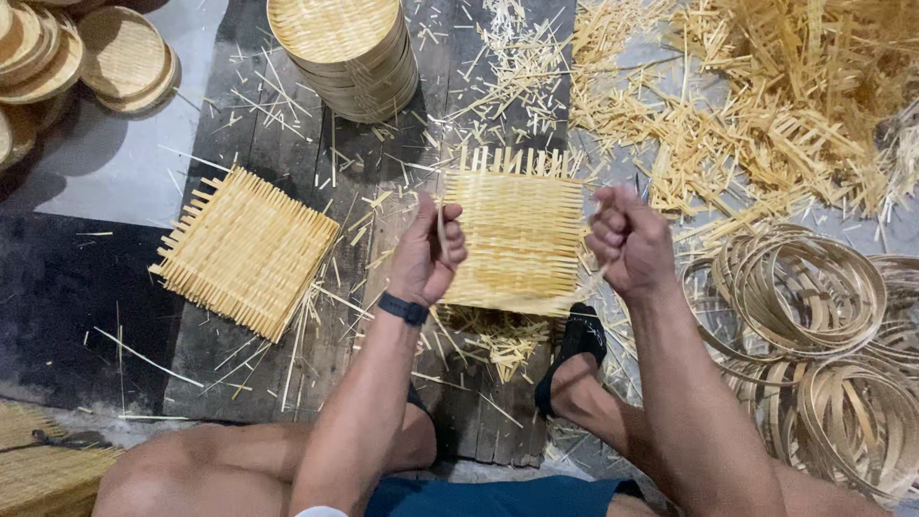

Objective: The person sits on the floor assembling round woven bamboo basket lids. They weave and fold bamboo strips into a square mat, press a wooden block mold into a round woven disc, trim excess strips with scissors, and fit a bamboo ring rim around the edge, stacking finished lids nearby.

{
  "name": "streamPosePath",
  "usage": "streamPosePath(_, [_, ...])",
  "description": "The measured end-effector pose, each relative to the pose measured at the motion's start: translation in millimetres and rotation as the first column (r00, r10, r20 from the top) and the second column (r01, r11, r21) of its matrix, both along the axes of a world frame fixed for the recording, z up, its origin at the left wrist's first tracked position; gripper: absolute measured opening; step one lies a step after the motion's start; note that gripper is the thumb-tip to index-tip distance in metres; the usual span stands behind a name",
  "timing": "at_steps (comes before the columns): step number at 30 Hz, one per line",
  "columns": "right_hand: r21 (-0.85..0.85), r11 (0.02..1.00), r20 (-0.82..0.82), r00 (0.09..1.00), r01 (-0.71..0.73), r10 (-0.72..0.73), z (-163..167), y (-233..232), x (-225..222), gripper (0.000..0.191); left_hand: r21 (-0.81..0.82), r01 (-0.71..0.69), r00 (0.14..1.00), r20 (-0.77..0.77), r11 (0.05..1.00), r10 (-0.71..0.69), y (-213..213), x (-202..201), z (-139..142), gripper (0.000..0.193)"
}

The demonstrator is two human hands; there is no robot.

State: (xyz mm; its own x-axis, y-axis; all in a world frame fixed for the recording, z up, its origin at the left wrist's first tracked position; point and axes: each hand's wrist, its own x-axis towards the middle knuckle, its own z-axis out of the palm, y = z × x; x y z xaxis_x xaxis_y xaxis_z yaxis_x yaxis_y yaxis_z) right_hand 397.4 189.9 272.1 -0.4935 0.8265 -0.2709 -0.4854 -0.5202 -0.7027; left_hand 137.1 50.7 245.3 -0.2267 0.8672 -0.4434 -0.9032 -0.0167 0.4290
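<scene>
Two hands of mine are raised over a square woven bamboo mat (517, 239) lying on dark planks (287, 144). My left hand (428, 251), a black band at its wrist, pinches the mat's left edge. My right hand (627, 239) is clenched at the right edge; what it grips I cannot tell. A second mat (247, 251) lies to the left, hoops (804, 287) to the right, stacked trays (349, 53) beyond.

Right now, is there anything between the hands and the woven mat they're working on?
Nothing visible. The left hand grips one side of the square bamboo mat and the right hand the other, both fists closed right at its edges. Loose bamboo slivers lie underneath on the floor, not in between.
</scene>
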Motion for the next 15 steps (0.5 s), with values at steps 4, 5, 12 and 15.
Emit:
streamPosePath(4, [0.017,0.993,0.02,0.993,0.114,-0.115,-1.3,-4.6,-5.3,0.039,-0.023,-0.209,0.968,0.139,0.978,0.21,0.0,34.5,-9.6,0.042])
streamPosePath(5, [0.02,0.992,0.011,0.992,0.127,-0.127,-0.9,-6.5,-6.1,0.038,0.019,-0.256,0.951,0.183,0.967,0.248,0.2,36.0,-13.9,0.042])
streamPosePath(12, [-0.03,0.996,0.057,0.995,0.081,-0.079,5.3,-21.3,-13.6,0.045,0.036,-0.315,0.925,0.235,0.948,0.298,-1.4,22.8,-19.6,0.049])
streamPosePath(15, [-0.028,1.0,0.048,0.999,-0.008,0.009,3.7,-23.5,-14.0,0.044,-0.016,-0.341,0.914,0.228,0.94,0.335,-2.3,27.0,0.0,0.039])
